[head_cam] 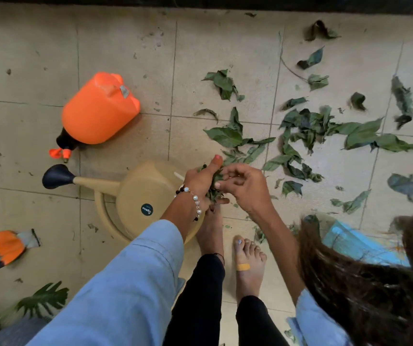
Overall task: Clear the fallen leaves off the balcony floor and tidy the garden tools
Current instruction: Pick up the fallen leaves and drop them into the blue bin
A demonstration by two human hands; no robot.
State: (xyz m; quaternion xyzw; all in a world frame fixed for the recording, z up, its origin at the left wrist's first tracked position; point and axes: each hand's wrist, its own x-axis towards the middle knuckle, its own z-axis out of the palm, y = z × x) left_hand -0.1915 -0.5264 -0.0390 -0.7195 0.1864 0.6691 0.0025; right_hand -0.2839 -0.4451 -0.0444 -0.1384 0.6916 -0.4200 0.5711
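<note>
My left hand [201,179] grips a bunch of green leaves [216,182] low over the tiled floor [125,46]. My right hand [244,187] is right beside it, its curled fingers touching the bunch. Many fallen leaves [308,128] lie scattered over the tiles to the right. A beige watering can [135,196] with a dark rose lies on its side just left of my hands. An orange sprayer bottle [99,111] lies tipped over further left. An orange and grey gardening glove [5,247] lies at the left edge.
My two bare feet [248,260] stand just below my hands. A blue bag or sheet [355,245] lies at the right, partly behind my hanging hair. A potted plant's leaves [43,299] show at the bottom left. A dark wall base runs along the top edge.
</note>
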